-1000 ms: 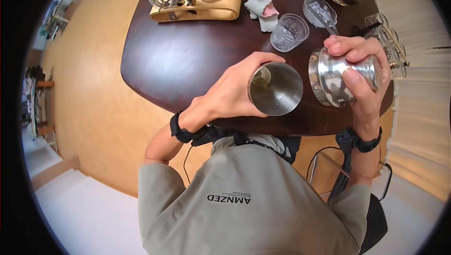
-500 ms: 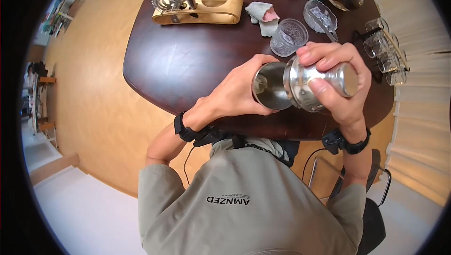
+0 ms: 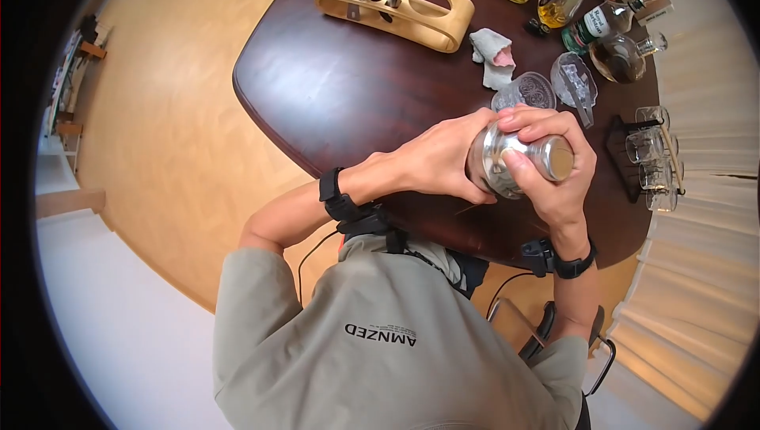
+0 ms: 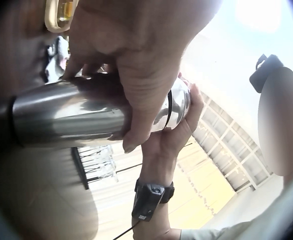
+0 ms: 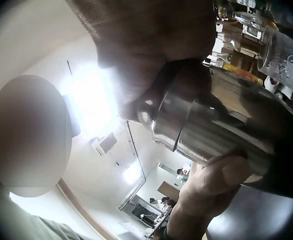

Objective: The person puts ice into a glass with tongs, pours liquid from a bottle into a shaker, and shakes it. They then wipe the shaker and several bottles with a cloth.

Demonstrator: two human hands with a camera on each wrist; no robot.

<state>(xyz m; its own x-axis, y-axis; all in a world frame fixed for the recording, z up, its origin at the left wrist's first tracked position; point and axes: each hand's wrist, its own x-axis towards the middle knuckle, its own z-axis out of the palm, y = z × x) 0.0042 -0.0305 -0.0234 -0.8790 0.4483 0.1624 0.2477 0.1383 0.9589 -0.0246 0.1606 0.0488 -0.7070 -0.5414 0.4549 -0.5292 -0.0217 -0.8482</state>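
A steel shaker top (image 3: 507, 162) sits at the mouth of the steel shaker cup (image 4: 71, 112), whose long body shows in the left wrist view. My left hand (image 3: 443, 157) wraps round the cup, thumb on its near side. The right hand (image 3: 554, 153) grips the shaker top from above, its fingers over the shoulder and the thumb beside the cap (image 3: 556, 158). In the right wrist view a seam rings the metal where top (image 5: 171, 117) and cup (image 5: 226, 140) meet. What is inside the cup is hidden.
Beyond the hands stand a patterned glass (image 3: 526, 91), an ice bowl with tongs (image 3: 573, 81) and a cloth (image 3: 494, 56). A wooden bar-tool stand (image 3: 396, 18) is farther left. Several bottles (image 3: 598, 24) line the back right; a rack of glasses (image 3: 651, 157) stands at the right.
The right hand has brought the shaker top leftward onto the cup, covering its open mouth. The left hand still holds the cup. The head view has shifted, showing more bottles.
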